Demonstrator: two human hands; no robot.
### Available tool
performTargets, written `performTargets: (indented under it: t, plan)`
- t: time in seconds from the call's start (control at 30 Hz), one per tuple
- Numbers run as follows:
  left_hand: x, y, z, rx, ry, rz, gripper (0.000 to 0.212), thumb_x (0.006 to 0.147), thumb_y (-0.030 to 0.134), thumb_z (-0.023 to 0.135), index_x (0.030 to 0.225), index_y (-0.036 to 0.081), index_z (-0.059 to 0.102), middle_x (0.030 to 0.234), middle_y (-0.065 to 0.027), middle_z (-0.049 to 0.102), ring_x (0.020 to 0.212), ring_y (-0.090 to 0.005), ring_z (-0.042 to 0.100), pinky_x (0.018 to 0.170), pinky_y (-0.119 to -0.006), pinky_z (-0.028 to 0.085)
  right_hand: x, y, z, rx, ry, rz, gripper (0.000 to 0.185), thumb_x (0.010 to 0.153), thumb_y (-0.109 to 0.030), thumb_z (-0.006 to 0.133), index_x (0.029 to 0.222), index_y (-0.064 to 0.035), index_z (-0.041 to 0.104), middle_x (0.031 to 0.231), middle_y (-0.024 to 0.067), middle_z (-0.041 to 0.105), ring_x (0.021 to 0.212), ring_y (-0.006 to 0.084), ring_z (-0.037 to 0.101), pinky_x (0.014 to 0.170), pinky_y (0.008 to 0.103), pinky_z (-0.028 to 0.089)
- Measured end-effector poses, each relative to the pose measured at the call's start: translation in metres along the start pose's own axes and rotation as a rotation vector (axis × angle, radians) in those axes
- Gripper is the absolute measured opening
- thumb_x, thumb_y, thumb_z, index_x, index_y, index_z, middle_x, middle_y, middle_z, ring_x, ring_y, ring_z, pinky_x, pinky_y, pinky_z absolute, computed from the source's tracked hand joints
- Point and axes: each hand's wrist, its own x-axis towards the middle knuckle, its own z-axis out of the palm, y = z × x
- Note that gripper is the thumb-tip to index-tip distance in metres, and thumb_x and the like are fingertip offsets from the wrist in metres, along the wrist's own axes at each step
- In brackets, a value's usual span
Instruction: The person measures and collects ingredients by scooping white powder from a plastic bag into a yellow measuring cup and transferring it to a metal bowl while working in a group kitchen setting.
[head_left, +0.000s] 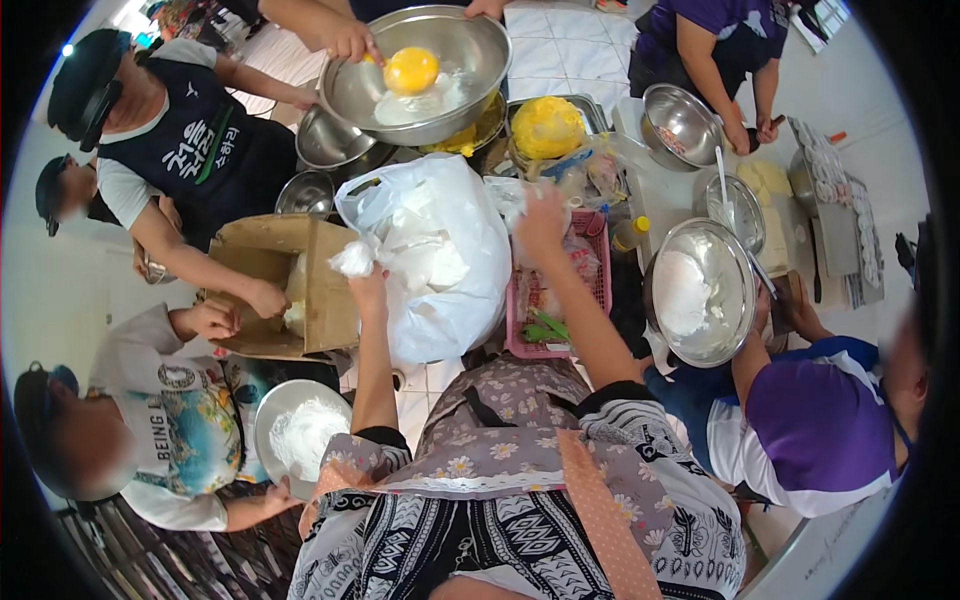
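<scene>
A large white plastic bag (450, 315) with white powder (431, 251) inside stands open in front of me. At its left side, my left hand (367, 291) grips a bunched piece of white plastic (352, 259); whether it belongs to the large bag is unclear. My right hand (543, 225), blurred, is off the bag's right side, over the far end of a pink plastic basket (516, 346). Beside its fingers is a clear plastic bag (504, 193). I cannot tell whether the hand touches it.
A cardboard box (330, 300) stands left, another person's hand inside. Across from me, someone holds a steel bowl (480, 67) and a yellow scoop (411, 70). Yellow dough (547, 127) sits on a tray. At right are a bowl of white powder (720, 315) and a yellow-capped bottle (628, 234).
</scene>
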Motion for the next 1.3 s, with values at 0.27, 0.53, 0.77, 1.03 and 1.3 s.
performTargets:
  t: [0.27, 0.53, 0.77, 1.03, 1.3]
  plan:
    - [-0.031, 0.014, 0.01, 0.279, -0.108, -0.02, 0.03, 0.073, 0.013, 0.06, 0.097, -0.003, 0.05, 0.088, -0.0096, 0.054, 0.073, -0.0165, 0.055, 0.058, -0.029, 0.047, -0.013, 0.074, 0.009, -0.078, -0.408, 0.055, 0.031, 0.065, -0.009, 0.055, 0.096, -0.0062, 0.056, 0.101, 0.0159, 0.053, 0.098, 0.032, 0.048, 0.081, 0.0424, 0.038]
    - [-0.052, -0.027, 0.003, 0.84, -0.708, 0.623, 0.035, 0.074, 0.03, 0.06, 0.089, -0.001, 0.054, 0.086, -0.018, 0.059, 0.083, -0.0353, 0.055, 0.076, -0.041, 0.042, -0.021, -0.071, -0.045, 0.708, 0.005, 0.03, 0.03, 0.064, 0.0, 0.049, 0.094, 0.0004, 0.054, 0.087, 0.0208, 0.057, 0.082, 0.0327, 0.055, 0.071, 0.0367, 0.043]
    - [-0.098, 0.032, 0.004, 1.316, -1.143, 0.368, 0.039, 0.077, 0.037, 0.05, 0.095, 0.003, 0.056, 0.086, -0.0209, 0.058, 0.082, -0.0352, 0.056, 0.072, -0.041, 0.043, -0.077, -0.087, 0.043, 0.423, -0.842, -0.251, 0.03, 0.064, -0.006, 0.051, 0.093, -0.0015, 0.059, 0.085, 0.0202, 0.059, 0.081, 0.0325, 0.058, 0.073, 0.0367, 0.046]
    - [-0.088, 0.084, -0.009, 1.029, -0.998, 0.318, 0.025, 0.08, 0.021, 0.053, 0.092, 0.001, 0.06, 0.075, -0.0155, 0.061, 0.065, -0.0226, 0.058, 0.061, -0.033, 0.045, -0.055, -0.088, -0.024, 0.148, -1.053, -0.449, 0.024, 0.058, -0.004, 0.054, 0.079, 0.0003, 0.062, 0.079, 0.0203, 0.06, 0.076, 0.0346, 0.059, 0.066, 0.0407, 0.047]
    - [-0.099, 0.15, 0.03, 0.868, -0.86, 0.53, 0.018, 0.079, 0.016, 0.052, 0.086, 0.001, 0.058, 0.072, -0.0159, 0.059, 0.061, -0.0261, 0.057, 0.057, -0.033, 0.044, -0.058, 0.008, -0.159, 0.717, -0.422, -0.074, 0.032, 0.07, -0.003, 0.05, 0.102, -0.0007, 0.054, 0.096, 0.0138, 0.058, 0.085, 0.0236, 0.057, 0.076, 0.0313, 0.043]
